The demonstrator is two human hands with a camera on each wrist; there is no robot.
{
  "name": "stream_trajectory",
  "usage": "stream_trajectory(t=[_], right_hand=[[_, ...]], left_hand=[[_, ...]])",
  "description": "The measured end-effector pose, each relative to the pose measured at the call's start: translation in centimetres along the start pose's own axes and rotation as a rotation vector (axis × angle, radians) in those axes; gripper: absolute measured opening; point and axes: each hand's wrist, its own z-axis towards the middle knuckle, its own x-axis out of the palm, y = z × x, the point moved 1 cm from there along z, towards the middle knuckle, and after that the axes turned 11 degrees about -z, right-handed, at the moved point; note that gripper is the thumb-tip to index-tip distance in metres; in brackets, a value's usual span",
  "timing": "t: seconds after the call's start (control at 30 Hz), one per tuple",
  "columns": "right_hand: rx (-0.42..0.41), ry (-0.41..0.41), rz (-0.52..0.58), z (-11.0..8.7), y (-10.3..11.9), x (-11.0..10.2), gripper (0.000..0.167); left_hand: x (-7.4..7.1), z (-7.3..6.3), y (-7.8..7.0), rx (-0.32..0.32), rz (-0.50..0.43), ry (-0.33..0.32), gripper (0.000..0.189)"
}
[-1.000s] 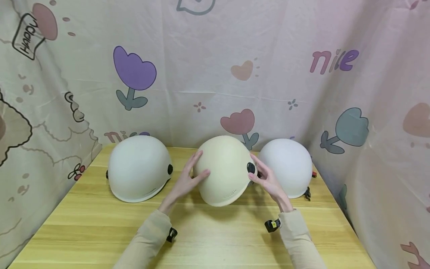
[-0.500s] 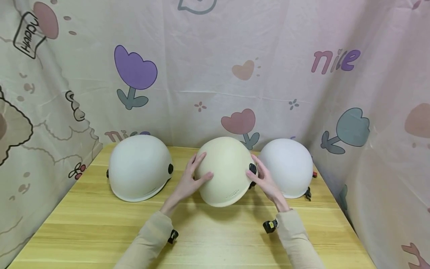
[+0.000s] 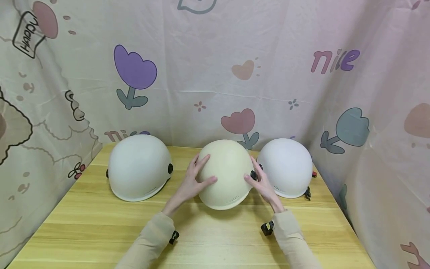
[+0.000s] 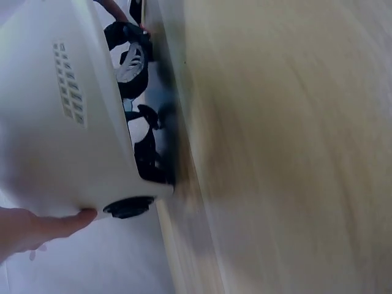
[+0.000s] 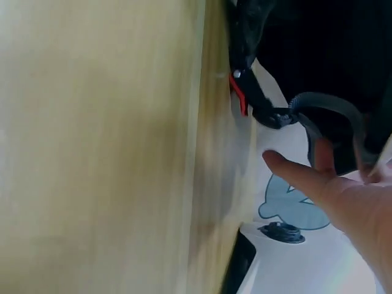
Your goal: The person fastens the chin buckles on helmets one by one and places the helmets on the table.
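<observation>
A cream helmet sits between my two hands in the head view, with a black round fitting on its right side. My left hand holds its left side, thumb on the front of the shell. On the other side my right hand grips near the fitting, thumb on the shell. The left wrist view shows the shell's vent slots and straps under the rim; whether the rim touches the table is unclear. In the right wrist view, a buckle with a red tab hangs near the dark lining.
An off-white helmet stands at the left of the wooden table. A white helmet stands close on the right, its strap end beside it. A printed curtain hangs behind the table.
The cream helmet has come slightly lower and toward me, and has turned a little. Both hands have moved with it. More of the white helmet's left side now shows.
</observation>
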Motion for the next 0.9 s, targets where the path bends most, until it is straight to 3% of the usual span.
stream_trajectory(t=[0.17,0.3,0.5,0.6,0.9], right_hand=[[0.057,0.010,-0.179,-0.2,0.1,0.5,0.093],[0.089,0.044,-0.214,-0.3,0.0,0.7,0.100],[0.118,0.069,-0.206,-0.2,0.0,0.8,0.102],[0.127,0.080,-0.179,-0.2,0.1,0.8,0.103],[0.159,0.109,-0.061,0.0,-0.3,1.0,0.105]], left_hand=[[0.2,-0.1,0.1,-0.028,0.042,-0.019,0.083],[0.2,-0.1,0.4,-0.055,0.057,-0.022,0.086],[-0.3,-0.3,0.9,-0.136,0.041,-0.033,0.086],[-0.6,-0.3,1.2,-0.147,0.040,-0.024,0.086],[-1.7,-0.1,2.3,-0.066,-0.002,0.038,0.093]])
